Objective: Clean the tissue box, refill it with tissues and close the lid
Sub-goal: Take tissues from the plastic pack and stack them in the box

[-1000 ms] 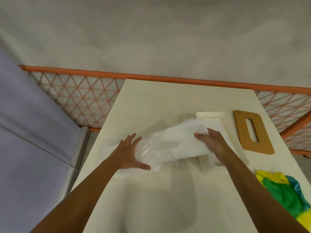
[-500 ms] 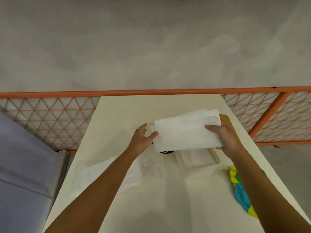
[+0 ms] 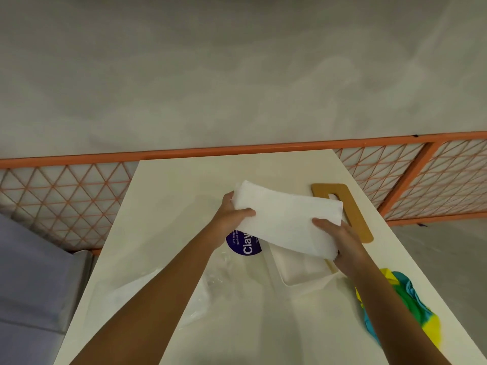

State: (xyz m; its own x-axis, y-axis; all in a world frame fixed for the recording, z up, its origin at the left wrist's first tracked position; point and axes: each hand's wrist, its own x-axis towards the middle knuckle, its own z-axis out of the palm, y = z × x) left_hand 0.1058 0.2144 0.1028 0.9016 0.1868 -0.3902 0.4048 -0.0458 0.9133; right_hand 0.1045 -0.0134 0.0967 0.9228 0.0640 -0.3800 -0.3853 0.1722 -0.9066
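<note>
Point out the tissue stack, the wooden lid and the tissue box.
tissue stack (image 3: 287,222), head view, middle of its top face.
wooden lid (image 3: 325,188), head view, its far end strip.
tissue box (image 3: 307,281), head view, its near wall.

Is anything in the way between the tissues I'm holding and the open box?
Nothing visible. The left hand and right hand hold the white folded tissue stack over the open white box; the tan slotted lid lies aside.
</note>
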